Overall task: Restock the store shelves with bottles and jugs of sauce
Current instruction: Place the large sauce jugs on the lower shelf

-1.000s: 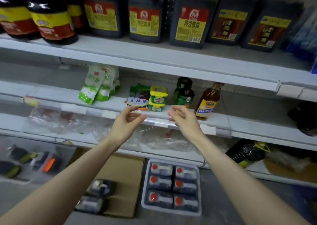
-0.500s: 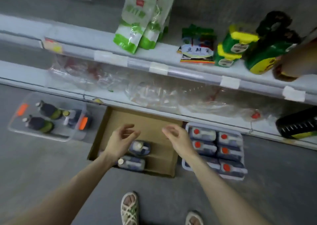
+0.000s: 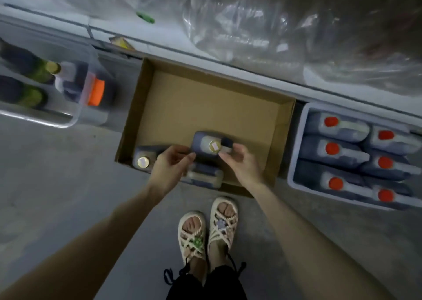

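Left hand (image 3: 171, 163) and right hand (image 3: 241, 161): half-open, empty, flanking one jug (image 3: 202, 139). Cardboard box (image 3: 205, 98) held three jugs; blue crate (image 3: 293, 169), six; restocking judged unfinished.

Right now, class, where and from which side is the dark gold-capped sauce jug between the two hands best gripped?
Likely the handle beside the cap of the dark gold-capped sauce jug, from above: it stands upright, cap up, and walls of the brown cardboard box hinder side approach.
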`<state>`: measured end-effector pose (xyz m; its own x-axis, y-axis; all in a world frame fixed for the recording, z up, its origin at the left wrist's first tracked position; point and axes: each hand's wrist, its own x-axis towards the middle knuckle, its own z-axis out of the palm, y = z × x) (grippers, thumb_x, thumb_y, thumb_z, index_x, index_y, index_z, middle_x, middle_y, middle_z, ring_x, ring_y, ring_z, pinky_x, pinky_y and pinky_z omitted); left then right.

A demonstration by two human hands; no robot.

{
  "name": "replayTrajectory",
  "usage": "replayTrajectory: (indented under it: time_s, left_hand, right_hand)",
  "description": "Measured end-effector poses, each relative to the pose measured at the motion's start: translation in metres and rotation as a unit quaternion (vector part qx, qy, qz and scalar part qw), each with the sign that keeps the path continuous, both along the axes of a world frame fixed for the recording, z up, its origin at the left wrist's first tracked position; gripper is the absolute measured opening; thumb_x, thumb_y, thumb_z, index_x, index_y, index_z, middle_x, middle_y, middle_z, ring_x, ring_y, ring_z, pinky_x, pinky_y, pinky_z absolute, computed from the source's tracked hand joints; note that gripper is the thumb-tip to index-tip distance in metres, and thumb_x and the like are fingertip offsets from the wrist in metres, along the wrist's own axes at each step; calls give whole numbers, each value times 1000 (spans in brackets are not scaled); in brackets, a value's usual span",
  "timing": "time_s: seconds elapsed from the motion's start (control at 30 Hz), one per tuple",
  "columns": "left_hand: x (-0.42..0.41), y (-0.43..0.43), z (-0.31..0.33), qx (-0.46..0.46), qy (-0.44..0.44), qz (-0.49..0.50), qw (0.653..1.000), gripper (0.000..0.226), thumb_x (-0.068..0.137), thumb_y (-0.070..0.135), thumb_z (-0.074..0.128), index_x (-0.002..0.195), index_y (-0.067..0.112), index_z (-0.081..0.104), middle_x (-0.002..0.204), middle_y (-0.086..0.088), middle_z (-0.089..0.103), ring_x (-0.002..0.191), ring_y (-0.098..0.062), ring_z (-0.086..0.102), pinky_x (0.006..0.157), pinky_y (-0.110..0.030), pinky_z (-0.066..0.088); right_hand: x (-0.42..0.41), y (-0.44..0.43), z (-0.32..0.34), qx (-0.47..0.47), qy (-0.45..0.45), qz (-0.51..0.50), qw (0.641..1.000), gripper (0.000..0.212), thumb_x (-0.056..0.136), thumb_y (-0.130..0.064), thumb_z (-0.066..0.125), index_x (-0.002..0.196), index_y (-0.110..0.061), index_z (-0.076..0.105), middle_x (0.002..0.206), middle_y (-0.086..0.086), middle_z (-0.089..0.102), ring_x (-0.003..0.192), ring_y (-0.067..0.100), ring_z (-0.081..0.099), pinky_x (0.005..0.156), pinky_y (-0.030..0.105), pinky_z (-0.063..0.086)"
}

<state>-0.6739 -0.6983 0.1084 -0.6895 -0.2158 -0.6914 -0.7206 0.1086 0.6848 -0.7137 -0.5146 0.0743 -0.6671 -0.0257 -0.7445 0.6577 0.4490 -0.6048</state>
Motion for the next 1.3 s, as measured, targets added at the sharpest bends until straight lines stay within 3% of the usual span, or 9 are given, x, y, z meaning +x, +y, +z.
replayTrajectory:
  time_s: [0.13, 0.3, 0.43, 0.53, 0.7, 0.87, 1.07, 1.2, 1.3]
  left_hand:
    - [2, -2, -37, 12, -21, 22, 999, 8, 91, 20, 63, 98, 21, 60, 79, 1, 63, 67, -9, 58, 54, -13, 47]
    - [6, -6, -65, 21, -40, 25, 999, 22, 92, 21, 61, 112, 15, 56, 84, -1, 63, 70, -9, 58, 55, -13, 47]
    - [5, -9, -74, 10, -42, 34, 998, 26, 91, 23, 63, 114, 12, 58, 85, 0, 65, 76, -13, 61, 58, -19, 50]
    - [1, -13, -70, 4, -39, 31, 999, 16, 91, 23, 62, 105, 15, 61, 88, -2, 65, 82, -16, 62, 69, -30, 53]
    - [0, -17, -53, -5, -29, 25, 999, 7, 91, 23, 64, 97, 21, 62, 89, -1, 67, 85, -14, 64, 73, -25, 52]
    - [-10, -10, -9, 14, -25, 12, 1000, 29, 91, 23, 63, 116, 9, 59, 91, -1, 66, 83, -8, 62, 79, -27, 51]
    - [-33, 13, 91, 78, 10, -51, 996, 37, 88, 25, 68, 121, 14, 55, 97, -1, 61, 92, -15, 59, 81, -29, 50]
    - [-54, 23, 175, 93, 59, -99, 989, 83, 46, 53, 81, 119, 27, 51, 108, 2, 59, 99, -13, 59, 72, -24, 49]
    - [-67, 35, 260, 98, 113, -145, 978, 101, 41, 39, 90, 129, 24, 43, 118, 4, 52, 101, -6, 53, 72, -15, 48]
  right_hand:
    - [-2, -7, -47, -4, -1, 19, 1000, 57, 86, -29, 71, 135, -10, 49, 135, 7, 53, 120, 18, 51, 82, 12, 37]
    - [-5, -8, -85, 11, 11, 89, 996, 32, 83, -39, 72, 104, -23, 53, 113, 6, 61, 99, 16, 58, 69, 12, 41]
    - [-11, -8, -95, 26, 12, 142, 989, 44, 79, -48, 73, 99, -12, 57, 110, 7, 60, 97, 19, 59, 75, 28, 44]
    - [-18, -9, -97, 46, 33, 173, 983, 53, 78, -47, 73, 104, -2, 62, 137, 4, 42, 120, 17, 47, 92, 23, 35]
    - [-15, -17, -73, 48, 42, 127, 990, 32, 82, -47, 70, 73, -18, 59, 139, 1, 37, 118, 12, 45, 88, 13, 27]
    - [-24, 1, -13, 44, 57, 52, 996, 51, 83, -48, 67, 97, 1, 67, 125, 0, 45, 103, 9, 47, 73, 6, 30]
    - [-39, 26, 119, 7, 97, -20, 995, 39, 84, -42, 69, 88, -3, 66, 99, 3, 62, 86, 12, 56, 82, 28, 44]
    - [-57, 37, 224, -30, 129, -51, 990, 43, 81, -45, 70, 93, -4, 68, 84, 1, 70, 83, 8, 64, 69, 14, 45]
    - [-63, 47, 326, -69, 175, -90, 978, 34, 77, -41, 74, 90, -10, 69, 78, -10, 68, 74, -4, 62, 63, 8, 45]
